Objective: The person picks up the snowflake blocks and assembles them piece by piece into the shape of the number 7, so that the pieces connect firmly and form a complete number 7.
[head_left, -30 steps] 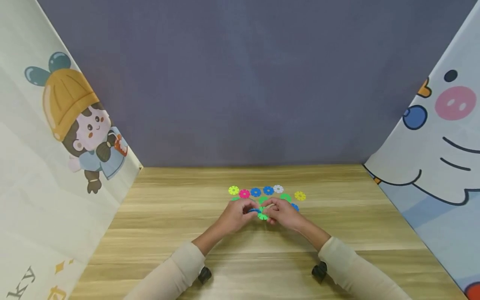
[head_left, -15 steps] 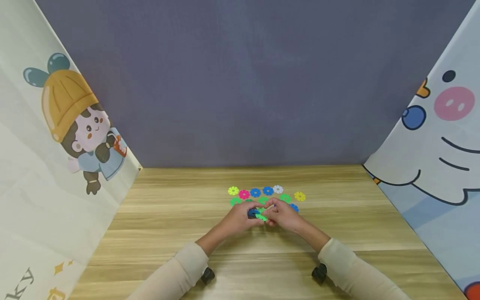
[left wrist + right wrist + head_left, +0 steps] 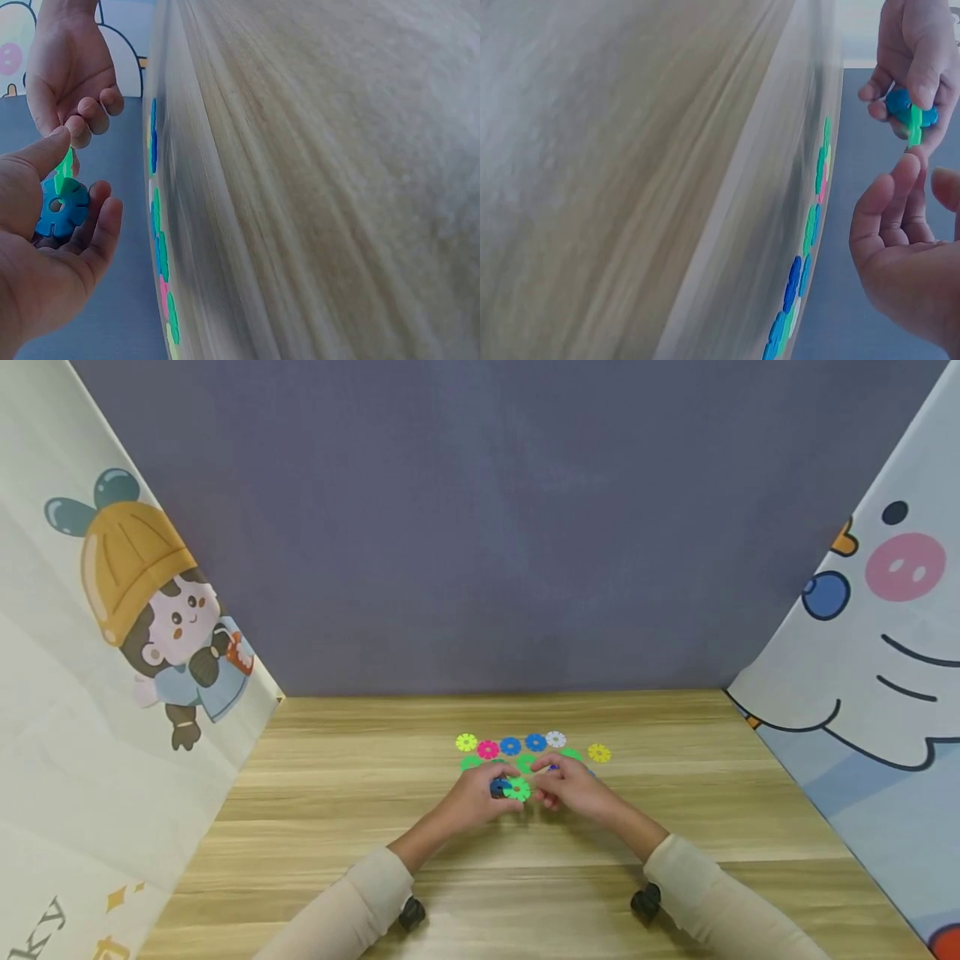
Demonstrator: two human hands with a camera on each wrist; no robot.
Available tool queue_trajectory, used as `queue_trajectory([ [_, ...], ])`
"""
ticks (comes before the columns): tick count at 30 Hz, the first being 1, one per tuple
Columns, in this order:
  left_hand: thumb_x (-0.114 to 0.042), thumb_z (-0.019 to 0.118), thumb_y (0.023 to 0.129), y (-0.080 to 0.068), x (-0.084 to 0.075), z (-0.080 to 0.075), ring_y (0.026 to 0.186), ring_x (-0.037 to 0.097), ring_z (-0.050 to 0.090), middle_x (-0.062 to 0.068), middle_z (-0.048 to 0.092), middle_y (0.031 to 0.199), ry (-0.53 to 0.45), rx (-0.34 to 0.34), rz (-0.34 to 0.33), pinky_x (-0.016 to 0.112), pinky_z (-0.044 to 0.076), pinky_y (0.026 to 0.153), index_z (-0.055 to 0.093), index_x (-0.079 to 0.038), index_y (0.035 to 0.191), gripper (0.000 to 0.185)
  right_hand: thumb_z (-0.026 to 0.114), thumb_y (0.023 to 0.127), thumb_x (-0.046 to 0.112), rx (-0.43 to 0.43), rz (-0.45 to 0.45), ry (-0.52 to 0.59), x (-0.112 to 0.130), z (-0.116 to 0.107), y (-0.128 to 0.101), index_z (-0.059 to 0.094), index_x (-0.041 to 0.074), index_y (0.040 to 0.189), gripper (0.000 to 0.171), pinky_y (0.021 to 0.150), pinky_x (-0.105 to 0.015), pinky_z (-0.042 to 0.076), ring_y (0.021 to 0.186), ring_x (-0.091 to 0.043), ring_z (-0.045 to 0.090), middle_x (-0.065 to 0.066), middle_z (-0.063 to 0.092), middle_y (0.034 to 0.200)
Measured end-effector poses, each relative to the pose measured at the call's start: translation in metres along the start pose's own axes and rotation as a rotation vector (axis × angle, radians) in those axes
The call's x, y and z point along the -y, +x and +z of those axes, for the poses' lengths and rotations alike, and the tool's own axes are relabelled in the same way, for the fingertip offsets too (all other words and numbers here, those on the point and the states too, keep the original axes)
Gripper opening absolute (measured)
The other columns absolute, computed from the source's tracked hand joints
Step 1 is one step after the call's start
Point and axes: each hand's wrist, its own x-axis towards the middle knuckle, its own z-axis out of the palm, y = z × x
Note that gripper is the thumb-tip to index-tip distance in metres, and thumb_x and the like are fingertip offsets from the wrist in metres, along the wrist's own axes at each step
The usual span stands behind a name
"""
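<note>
My left hand (image 3: 480,795) grips a blue notched interlocking disc (image 3: 61,208) with its thumb and fingers. A green interlocking disc (image 3: 517,789) is slotted into the blue one at an angle, seen edge-on in the wrist views. The left thumb lies along the green disc. My right hand (image 3: 573,789) is beside the green disc, its fingers loosely bent and its fingertips close to the disc's edge. In the right wrist view the right thumb (image 3: 946,187) stands apart from the fingers. Both hands are raised over the table.
Several flat notched discs lie on the wooden table (image 3: 337,760) behind the hands, among them a pink disc (image 3: 488,749), a white disc (image 3: 556,739) and a yellow disc (image 3: 599,752). A grey panel (image 3: 480,527) stands at the back, with printed sheets on both sides.
The green disc has turned to face the head camera and shifted left with the left hand. The right fingers have moved off it slightly to the right.
</note>
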Motion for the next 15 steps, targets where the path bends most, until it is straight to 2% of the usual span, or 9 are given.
queue_trajectory([
  [3, -0.025, 0.083, 0.086, 0.0, 0.001, 0.0, 0.122, 0.022, 0.062, 0.005, 0.069, 0.13, -0.002, 0.005, -0.005, 0.038, 0.052, 0.102, 0.067, -0.013, 0.127, 0.045, 0.058, 0.104, 0.02, 0.002, 0.0, -0.023, -0.002, -0.005, 0.0, 0.051, -0.006, 0.131, 0.038, 0.066, -0.033, 0.056, 0.071, -0.02, 0.064, -0.026, 0.069, 0.09],
  [7, -0.024, 0.083, 0.086, 0.0, 0.002, -0.001, 0.123, 0.022, 0.062, 0.005, 0.068, 0.132, 0.003, 0.008, -0.006, 0.039, 0.052, 0.103, 0.067, -0.013, 0.128, 0.046, 0.057, 0.105, 0.02, 0.004, -0.03, -0.103, -0.006, -0.012, 0.001, 0.057, -0.002, 0.126, 0.03, 0.065, -0.032, 0.056, 0.072, -0.021, 0.065, -0.02, 0.07, 0.086],
  [15, -0.026, 0.082, 0.087, -0.003, 0.005, -0.006, 0.131, 0.026, 0.059, 0.007, 0.065, 0.138, -0.001, 0.018, -0.028, 0.044, 0.05, 0.107, 0.065, -0.01, 0.131, 0.05, 0.06, 0.101, 0.015, -0.053, -0.186, -0.506, -0.013, -0.029, 0.0, 0.07, 0.006, 0.115, 0.02, 0.065, -0.025, 0.05, 0.071, -0.009, 0.061, -0.006, 0.073, 0.088],
])
